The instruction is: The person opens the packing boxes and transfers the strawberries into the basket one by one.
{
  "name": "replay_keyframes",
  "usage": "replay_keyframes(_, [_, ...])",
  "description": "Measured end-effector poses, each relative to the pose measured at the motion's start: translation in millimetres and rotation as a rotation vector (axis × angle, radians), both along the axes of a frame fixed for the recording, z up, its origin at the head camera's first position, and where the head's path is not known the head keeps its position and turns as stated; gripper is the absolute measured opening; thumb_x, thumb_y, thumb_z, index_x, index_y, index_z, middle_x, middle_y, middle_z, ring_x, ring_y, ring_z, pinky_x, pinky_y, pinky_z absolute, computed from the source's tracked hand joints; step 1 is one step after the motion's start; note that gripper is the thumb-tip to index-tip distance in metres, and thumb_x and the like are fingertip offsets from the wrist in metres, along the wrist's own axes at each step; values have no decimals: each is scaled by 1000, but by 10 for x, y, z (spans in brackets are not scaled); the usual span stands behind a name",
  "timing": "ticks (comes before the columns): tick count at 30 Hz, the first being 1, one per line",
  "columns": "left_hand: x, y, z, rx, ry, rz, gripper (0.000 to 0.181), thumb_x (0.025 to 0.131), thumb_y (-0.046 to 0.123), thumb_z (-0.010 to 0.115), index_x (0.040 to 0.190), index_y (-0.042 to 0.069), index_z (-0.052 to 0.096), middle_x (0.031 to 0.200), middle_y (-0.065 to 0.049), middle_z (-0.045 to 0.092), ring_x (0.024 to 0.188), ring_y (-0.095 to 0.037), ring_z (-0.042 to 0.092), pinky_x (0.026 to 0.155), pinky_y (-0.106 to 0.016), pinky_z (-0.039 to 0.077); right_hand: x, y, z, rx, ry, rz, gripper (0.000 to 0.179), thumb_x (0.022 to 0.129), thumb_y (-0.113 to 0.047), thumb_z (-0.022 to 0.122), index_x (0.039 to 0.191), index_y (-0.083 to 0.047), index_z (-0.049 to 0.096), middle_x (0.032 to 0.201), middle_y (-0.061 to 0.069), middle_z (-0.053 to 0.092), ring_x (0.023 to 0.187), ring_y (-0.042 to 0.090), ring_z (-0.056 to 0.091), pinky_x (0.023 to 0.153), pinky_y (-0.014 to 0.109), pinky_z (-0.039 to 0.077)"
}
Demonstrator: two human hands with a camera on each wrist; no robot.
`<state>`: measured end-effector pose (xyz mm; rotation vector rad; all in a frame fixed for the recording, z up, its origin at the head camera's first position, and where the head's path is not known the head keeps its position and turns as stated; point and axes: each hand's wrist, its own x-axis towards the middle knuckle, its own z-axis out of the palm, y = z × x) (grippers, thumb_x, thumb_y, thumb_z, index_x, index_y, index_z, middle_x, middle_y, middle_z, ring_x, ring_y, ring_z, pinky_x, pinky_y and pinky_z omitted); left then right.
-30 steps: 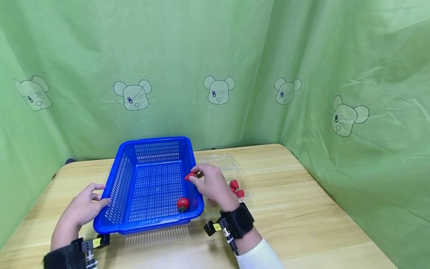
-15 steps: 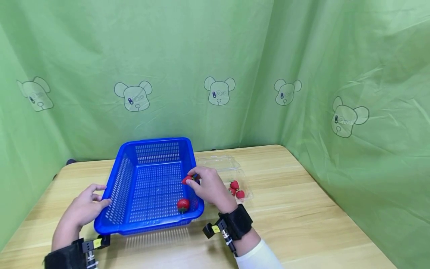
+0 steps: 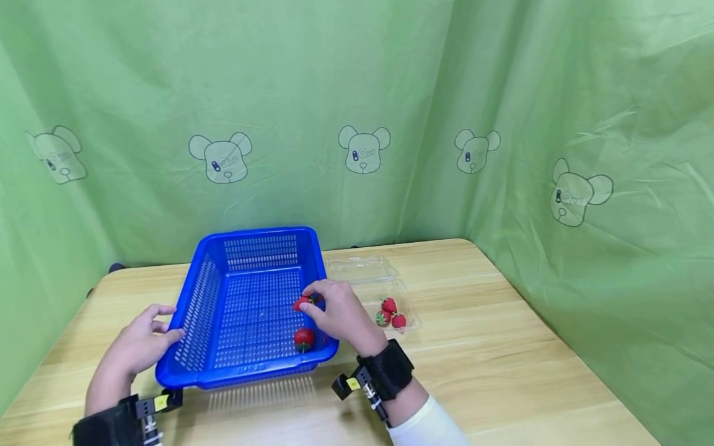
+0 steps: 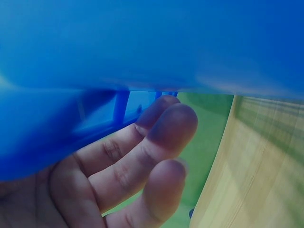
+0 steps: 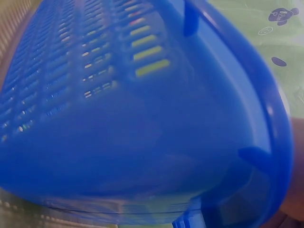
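In the head view a blue perforated plastic basket (image 3: 259,371) stands at centre left on the table. My left hand (image 3: 139,341) grips its left rim; in the left wrist view, several of the fingers (image 4: 166,190) lie curled below the rim. My right hand (image 3: 343,313) reaches over the right rim and pinches a red strawberry (image 3: 302,303) inside the basket, above its floor. Another patch of red shows behind those fingers; whether it is a second strawberry I cannot tell. One more strawberry (image 3: 304,339) lies in the basket's near right corner.
Right of the basket, an open clear plastic clamshell box (image 3: 409,303) holds a few strawberries (image 3: 388,305). Its lid (image 3: 362,267) is folded back. Green curtain (image 3: 357,74) surrounds the wooden table (image 3: 491,347). The basket's outer side fills most of the right wrist view.
My right hand has moved left and slightly down with the strawberry, from near the right rim to inside the basket. More of the strawberries in the clamshell now show. My left hand stays put.
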<state>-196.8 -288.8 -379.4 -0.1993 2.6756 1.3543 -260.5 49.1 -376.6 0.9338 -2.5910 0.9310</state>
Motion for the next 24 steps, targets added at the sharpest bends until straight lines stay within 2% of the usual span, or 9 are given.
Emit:
replay_keyframes(8, [-3,2,0,14,-8,4,59,98,15,55,142,-10,25,117,-33,52,87,-27,65,78,-48,54,20,-51,-26,43,45,38,18,92,-21,69,104,-8,70,99,2,69,88,17,62,79,27,51])
replay_keyframes(15, [7,22,20,19,-8,4,59,98,15,54,142,-11,25,117,-34,52,86,-26,65,78,-48,54,55,-84,-27,81,-2,67,19,93,-23,67,106,-9,70,101,2,68,92,15,62,81,26,52])
replay_keyframes(24, [21,29,40,12,-5,5,59,98,15,55,142,-11,25,117,-33,52,86,-26,65,77,-47,54,76,-116,-44,117,-13,76,19,94,-25,66,106,-11,70,102,0,68,94,11,61,84,25,51])
